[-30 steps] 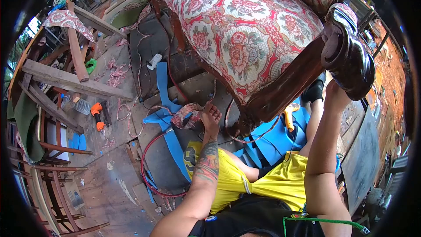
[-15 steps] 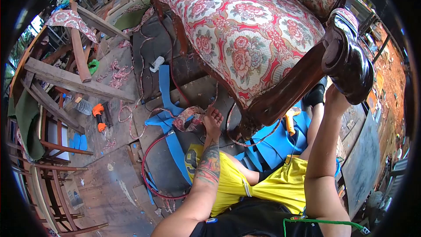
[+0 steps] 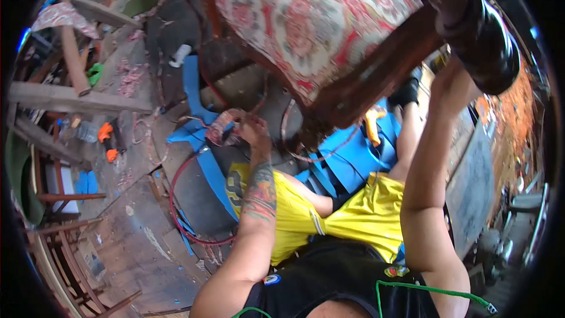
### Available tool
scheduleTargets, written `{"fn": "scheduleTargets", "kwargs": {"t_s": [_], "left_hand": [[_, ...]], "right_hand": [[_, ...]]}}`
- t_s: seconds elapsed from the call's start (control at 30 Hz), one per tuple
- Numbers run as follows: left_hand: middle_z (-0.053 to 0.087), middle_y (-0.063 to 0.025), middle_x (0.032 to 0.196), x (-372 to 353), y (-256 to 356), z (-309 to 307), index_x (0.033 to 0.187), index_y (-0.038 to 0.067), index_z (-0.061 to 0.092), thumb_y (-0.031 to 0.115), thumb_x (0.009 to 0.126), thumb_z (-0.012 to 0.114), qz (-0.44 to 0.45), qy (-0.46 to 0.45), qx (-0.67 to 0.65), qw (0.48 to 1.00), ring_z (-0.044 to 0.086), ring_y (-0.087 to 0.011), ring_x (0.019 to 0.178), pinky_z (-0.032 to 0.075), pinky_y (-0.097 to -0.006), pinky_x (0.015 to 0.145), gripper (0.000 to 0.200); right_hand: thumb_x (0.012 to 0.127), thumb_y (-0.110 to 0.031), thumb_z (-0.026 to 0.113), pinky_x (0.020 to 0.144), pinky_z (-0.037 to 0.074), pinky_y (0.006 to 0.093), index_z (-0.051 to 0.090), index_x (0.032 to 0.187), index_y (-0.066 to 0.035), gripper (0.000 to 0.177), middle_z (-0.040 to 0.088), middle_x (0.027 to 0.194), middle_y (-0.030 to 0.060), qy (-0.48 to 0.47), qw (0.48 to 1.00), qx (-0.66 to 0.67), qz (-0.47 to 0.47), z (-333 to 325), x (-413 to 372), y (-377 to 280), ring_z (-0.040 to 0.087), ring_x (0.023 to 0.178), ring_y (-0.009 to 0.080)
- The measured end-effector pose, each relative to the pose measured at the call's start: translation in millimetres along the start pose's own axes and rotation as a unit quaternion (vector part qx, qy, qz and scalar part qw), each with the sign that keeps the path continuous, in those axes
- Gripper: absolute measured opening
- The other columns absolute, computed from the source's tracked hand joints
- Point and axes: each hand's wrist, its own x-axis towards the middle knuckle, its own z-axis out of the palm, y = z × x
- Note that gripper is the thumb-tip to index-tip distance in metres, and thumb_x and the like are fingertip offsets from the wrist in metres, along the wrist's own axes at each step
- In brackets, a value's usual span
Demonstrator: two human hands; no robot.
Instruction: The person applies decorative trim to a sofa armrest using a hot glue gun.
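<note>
My left hand (image 3: pixel 254 131) reaches down to the floor and closes on a floral trim strip (image 3: pixel 221 127) bunched beside a blue foam piece (image 3: pixel 197 135). My right hand (image 3: pixel 449 85) is raised and grips the underside of the dark, glossy wooden armrest (image 3: pixel 479 35) of a sofa; its fingers are hidden behind the wood. The sofa's red floral seat (image 3: pixel 306 17) and dark wooden front rail (image 3: pixel 376 76) hang over my legs, which are in yellow shorts (image 3: pixel 353 224). The frame is blurred by motion.
A yellow glue gun (image 3: pixel 372 125) lies on blue foam sheets (image 3: pixel 347 162) under the sofa. A red hose (image 3: pixel 175 203) loops on the floor. An orange tool (image 3: pixel 107 141), a plastic bottle (image 3: pixel 87 132), wooden planks (image 3: pixel 70 97) and chair frames (image 3: pixel 53 200) crowd the left.
The view has swung, shifting everything up and left with blur. My left hand has reached and closed on the floral trim strip. My right hand stays under the armrest.
</note>
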Motion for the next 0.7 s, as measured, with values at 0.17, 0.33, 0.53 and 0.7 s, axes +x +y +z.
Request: {"fn": "scheduleTargets", "kwargs": {"t_s": [0.17, 0.33, 0.53, 0.7], "left_hand": [[0.06, -0.0021, 0.08, -20.2, 15.9, 22.0, 0.097, 0.011, 0.066, 0.034, 0.096, 0.066, 0.186, -0.038, 0.304, 0.934, 0.054, -0.0135, 0.063, 0.043, -0.0311, 0.056, 0.024], [0.073, -0.0152, 0.094, -31.2, 7.8, 52.0, 0.108, 0.003, 0.07, 0.019, 0.1, 0.055, 0.222, -0.026, 0.365, 0.904, 0.07, -0.0315, 0.081, 0.055, -0.0407, 0.073, 0.024], [0.069, -0.0213, 0.078, -114.0, 35.3, 120.5, 0.088, 0.007, 0.067, 0.031, 0.098, 0.06, 0.319, -0.095, 0.613, 0.717, 0.068, -0.0449, 0.072, 0.053, -0.0544, 0.063, 0.027], [0.067, -0.0224, 0.07, -116.4, 41.7, 120.7, 0.082, 0.005, 0.062, 0.031, 0.097, 0.061, 0.309, -0.05, 0.639, 0.703, 0.068, -0.044, 0.066, 0.053, -0.0541, 0.058, 0.03]], "right_hand": [[0.091, -0.015, 0.065, 0.064, 0.049, 0.0262, 0.071, 0.107, 0.003, 0.025, 0.073, 0.092, 0.0064, 0.005, 0.995, 0.055, 0.078, 11.0, 7.2, -38.1, 0.063, 0.074, 0.0117], [0.087, -0.006, 0.057, 0.09, 0.047, 0.0499, 0.07, 0.108, -0.011, 0.025, 0.073, 0.105, 0.0146, -0.215, 0.876, -0.4, -0.164, -34.3, 15.8, 23.9, 0.068, 0.101, 0.037], [0.095, -0.007, 0.051, 0.095, 0.052, 0.0352, 0.068, 0.122, -0.005, 0.033, 0.073, 0.111, 0.015, -0.123, 0.992, -0.015, 0.013, 1.6, 15.1, 29.4, 0.069, 0.109, 0.0267], [0.105, -0.012, 0.038, 0.116, 0.033, 0.0391, 0.052, 0.145, -0.003, 0.044, 0.06, 0.142, 0.0115, -0.052, 0.921, 0.168, 0.347, 8.5, 21.1, 12.4, 0.053, 0.135, 0.0215]]}}
